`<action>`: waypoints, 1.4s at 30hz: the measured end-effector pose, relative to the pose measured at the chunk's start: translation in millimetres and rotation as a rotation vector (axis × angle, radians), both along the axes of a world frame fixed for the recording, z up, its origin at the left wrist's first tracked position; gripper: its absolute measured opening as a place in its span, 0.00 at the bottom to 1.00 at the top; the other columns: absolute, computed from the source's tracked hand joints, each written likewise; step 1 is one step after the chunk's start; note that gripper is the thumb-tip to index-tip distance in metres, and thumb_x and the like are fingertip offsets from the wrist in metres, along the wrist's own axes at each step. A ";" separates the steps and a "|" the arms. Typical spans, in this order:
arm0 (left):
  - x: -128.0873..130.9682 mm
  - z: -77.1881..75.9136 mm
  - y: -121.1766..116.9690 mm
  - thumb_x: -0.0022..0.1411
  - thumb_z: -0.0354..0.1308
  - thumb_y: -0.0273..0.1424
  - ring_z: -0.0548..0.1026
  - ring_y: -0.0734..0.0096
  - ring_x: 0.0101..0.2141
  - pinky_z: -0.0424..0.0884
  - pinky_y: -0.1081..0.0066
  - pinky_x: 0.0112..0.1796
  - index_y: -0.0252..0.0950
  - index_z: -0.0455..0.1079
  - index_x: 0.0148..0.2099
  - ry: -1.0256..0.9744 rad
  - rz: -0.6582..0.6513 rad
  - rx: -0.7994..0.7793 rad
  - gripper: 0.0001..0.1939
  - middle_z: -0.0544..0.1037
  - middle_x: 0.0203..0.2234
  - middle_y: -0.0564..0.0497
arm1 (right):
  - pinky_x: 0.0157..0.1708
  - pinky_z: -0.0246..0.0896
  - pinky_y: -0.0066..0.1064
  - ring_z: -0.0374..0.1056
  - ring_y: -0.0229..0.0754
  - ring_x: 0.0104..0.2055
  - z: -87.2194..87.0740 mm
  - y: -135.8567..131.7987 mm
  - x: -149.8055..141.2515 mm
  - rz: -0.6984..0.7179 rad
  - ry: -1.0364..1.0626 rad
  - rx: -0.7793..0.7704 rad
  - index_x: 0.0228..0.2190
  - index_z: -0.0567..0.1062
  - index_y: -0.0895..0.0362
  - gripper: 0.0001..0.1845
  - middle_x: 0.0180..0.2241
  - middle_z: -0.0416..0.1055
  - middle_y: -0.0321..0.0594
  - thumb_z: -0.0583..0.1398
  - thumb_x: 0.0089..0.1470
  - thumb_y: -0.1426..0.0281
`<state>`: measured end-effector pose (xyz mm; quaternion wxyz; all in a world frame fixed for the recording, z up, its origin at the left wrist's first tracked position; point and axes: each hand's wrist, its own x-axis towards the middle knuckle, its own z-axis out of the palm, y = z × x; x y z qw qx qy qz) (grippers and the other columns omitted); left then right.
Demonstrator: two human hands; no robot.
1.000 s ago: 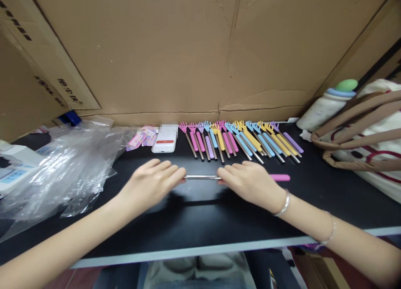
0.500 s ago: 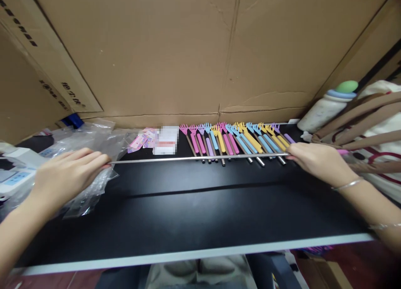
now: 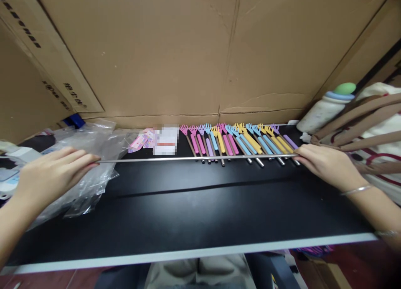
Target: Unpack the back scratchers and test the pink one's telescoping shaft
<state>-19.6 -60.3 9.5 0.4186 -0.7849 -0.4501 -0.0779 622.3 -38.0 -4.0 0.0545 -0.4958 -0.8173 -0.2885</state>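
Note:
A long thin metal rod [image 3: 194, 158], apparently an extended telescopic back scratcher, stretches level above the black table [image 3: 200, 222]. Its left end disappears into my left hand [image 3: 54, 170], closed around it over some clear plastic bags. At the other end my right hand [image 3: 328, 166] grips the thicker part; both ends are hidden by my fingers. Behind the rod lies a row of back scratchers [image 3: 232, 143] with pink, blue, yellow and purple claws and handles, their metal shafts side by side.
Clear plastic bags [image 3: 90, 188] cover the left side near a white device [image 3: 15, 159]. Small printed cards [image 3: 144, 139] and a blurred white label [image 3: 166, 140] lie at the back. A bottle [image 3: 324, 111] and a bag [image 3: 382, 143] stand right, before a cardboard wall [image 3: 156, 51].
My hands have moved farther apart, left hand leftward and right hand rightward, and a longer stretch of rod shows between them. The pink piece beyond my right hand is out of sight.

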 end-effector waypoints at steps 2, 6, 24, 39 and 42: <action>-16.2 -3.0 1.1 0.66 0.43 0.38 0.72 0.68 0.32 0.62 0.75 0.28 0.39 0.69 0.35 -0.066 0.030 -0.001 0.15 0.76 0.28 0.52 | 0.32 0.55 0.31 0.67 0.44 0.31 -1.0 -4.5 7.3 -0.043 0.032 -0.014 0.31 0.69 0.55 0.15 0.30 0.72 0.44 0.48 0.59 0.60; -48.0 -12.5 1.5 0.65 0.43 0.36 0.72 0.62 0.36 0.66 0.68 0.34 0.39 0.70 0.36 -0.183 0.065 -0.069 0.16 0.77 0.33 0.48 | 0.35 0.57 0.34 0.67 0.46 0.31 -3.2 -13.6 27.2 -0.118 0.088 0.017 0.33 0.69 0.56 0.14 0.31 0.73 0.47 0.49 0.58 0.61; 73.2 17.9 8.0 0.62 0.54 0.31 0.71 0.69 0.28 0.61 0.68 0.37 0.39 0.69 0.35 -0.029 -0.270 0.240 0.04 0.77 0.25 0.55 | 0.44 0.53 0.34 0.64 0.41 0.31 0.9 -9.8 -48.6 0.185 0.021 0.054 0.30 0.70 0.57 0.16 0.28 0.73 0.42 0.48 0.62 0.64; 156.6 -23.7 -17.0 0.66 0.47 0.29 0.69 0.73 0.24 0.60 0.70 0.32 0.36 0.66 0.33 -0.229 -0.392 -0.136 0.10 0.75 0.23 0.54 | 0.32 0.55 0.29 0.64 0.38 0.27 12.8 -40.3 -130.9 0.454 0.234 0.032 0.33 0.68 0.58 0.10 0.25 0.69 0.38 0.51 0.61 0.67; 166.4 -22.8 -20.9 0.67 0.45 0.29 0.68 0.73 0.23 0.60 0.70 0.30 0.36 0.66 0.32 -0.261 -0.430 -0.175 0.12 0.74 0.23 0.54 | 0.31 0.53 0.29 0.63 0.37 0.26 18.5 -44.4 -149.6 0.486 0.242 0.023 0.32 0.69 0.58 0.11 0.24 0.69 0.37 0.50 0.62 0.67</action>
